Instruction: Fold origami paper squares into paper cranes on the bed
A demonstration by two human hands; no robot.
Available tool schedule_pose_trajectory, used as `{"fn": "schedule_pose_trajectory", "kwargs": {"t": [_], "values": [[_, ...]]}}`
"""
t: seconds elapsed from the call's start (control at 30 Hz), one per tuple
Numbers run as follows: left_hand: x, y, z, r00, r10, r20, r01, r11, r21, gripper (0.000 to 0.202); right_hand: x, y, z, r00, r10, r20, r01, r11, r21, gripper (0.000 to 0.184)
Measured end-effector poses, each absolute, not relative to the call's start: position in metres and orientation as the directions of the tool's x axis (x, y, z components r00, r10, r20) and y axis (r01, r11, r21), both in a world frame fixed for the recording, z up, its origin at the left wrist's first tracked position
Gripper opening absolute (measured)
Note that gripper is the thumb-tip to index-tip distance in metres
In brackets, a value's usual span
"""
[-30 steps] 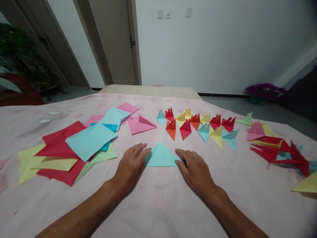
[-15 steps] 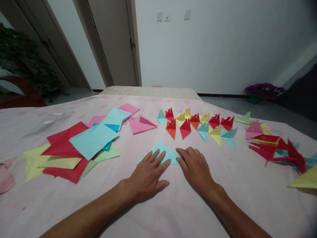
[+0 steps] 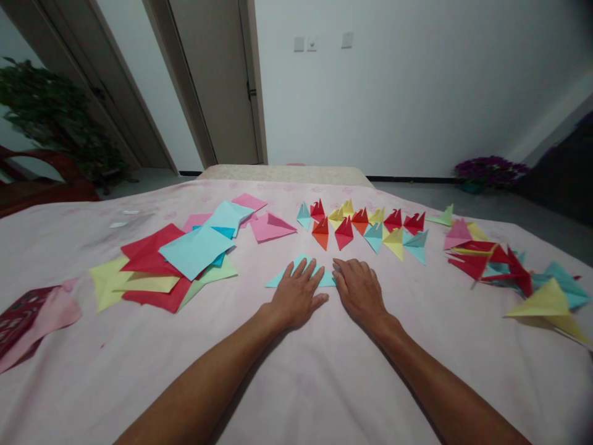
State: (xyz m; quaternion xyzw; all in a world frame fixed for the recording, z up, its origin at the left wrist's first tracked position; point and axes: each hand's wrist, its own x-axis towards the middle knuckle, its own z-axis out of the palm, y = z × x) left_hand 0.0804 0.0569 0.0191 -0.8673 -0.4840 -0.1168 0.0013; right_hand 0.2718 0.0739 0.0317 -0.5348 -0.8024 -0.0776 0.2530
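A light blue paper (image 3: 328, 280), folded into a triangle, lies in front of me with its peak pointing away. My left hand (image 3: 298, 296) rests flat on it, fingers stretched and thumb apart, covering its middle. At the right corner, the curled fingers of my right hand (image 3: 362, 295) press together against the paper, thumb and forefinger at the edge. Just beyond, small folded paper cranes stand in rows, among them a red crane (image 3: 344, 233), an orange crane (image 3: 320, 232) and a yellow crane (image 3: 394, 242).
Left lies a pile of loose papers, a light blue sheet (image 3: 197, 252) on top. Pink folded paper (image 3: 271, 227) sits behind it. More folded pieces, including a yellow one (image 3: 546, 301), lie at right. A dark red item (image 3: 23, 315) under pink cloth (image 3: 55, 318) is at far left.
The view has shifted, so more of the far left and right of the table shows. Both hands stay at the blue triangle, my right hand slightly nearer my left.
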Motion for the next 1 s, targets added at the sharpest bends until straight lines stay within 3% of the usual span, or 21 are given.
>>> {"fn": "schedule_pose_trajectory", "kwargs": {"t": [0.1, 0.2, 0.33, 0.47, 0.63, 0.8, 1.0], "values": [[0.081, 0.057, 0.017, 0.494, 0.841, 0.220, 0.845, -0.524, 0.105, 0.067, 0.271, 0.071, 0.036, -0.320, 0.783, 0.533, 0.808, 0.519, -0.278, 0.033], [0.080, 0.057, 0.017, 0.493, 0.844, 0.211, 0.848, -0.520, 0.101, 0.064, 0.262, 0.070, 0.040, -0.267, 0.785, 0.559, 0.649, 0.575, -0.498, 0.037], [0.079, 0.057, 0.019, 0.481, 0.854, 0.196, 0.858, -0.505, 0.094, 0.057, 0.234, 0.073, 0.041, -0.161, 0.908, 0.388, 0.343, 0.420, -0.840, 0.050], [0.075, 0.056, 0.022, 0.508, 0.840, 0.189, 0.845, -0.529, 0.081, 0.053, 0.205, 0.078, 0.029, -0.243, 0.936, 0.254, 0.208, 0.306, -0.929, 0.064], [0.060, 0.053, 0.020, 0.511, 0.840, 0.179, 0.841, -0.532, 0.097, 0.055, 0.203, 0.084, 0.013, -0.310, 0.935, 0.170, 0.357, 0.281, -0.891, 0.072], [0.045, 0.048, 0.021, 0.483, 0.860, 0.166, 0.859, -0.502, 0.099, 0.057, 0.209, 0.083, 0.012, -0.482, 0.870, 0.105, 0.598, 0.414, -0.686, 0.070], [0.035, 0.045, 0.023, 0.463, 0.874, 0.146, 0.874, -0.477, 0.088, 0.061, 0.213, 0.074, 0.020, -0.546, 0.835, 0.060, 0.766, 0.527, -0.367, 0.065]]}}
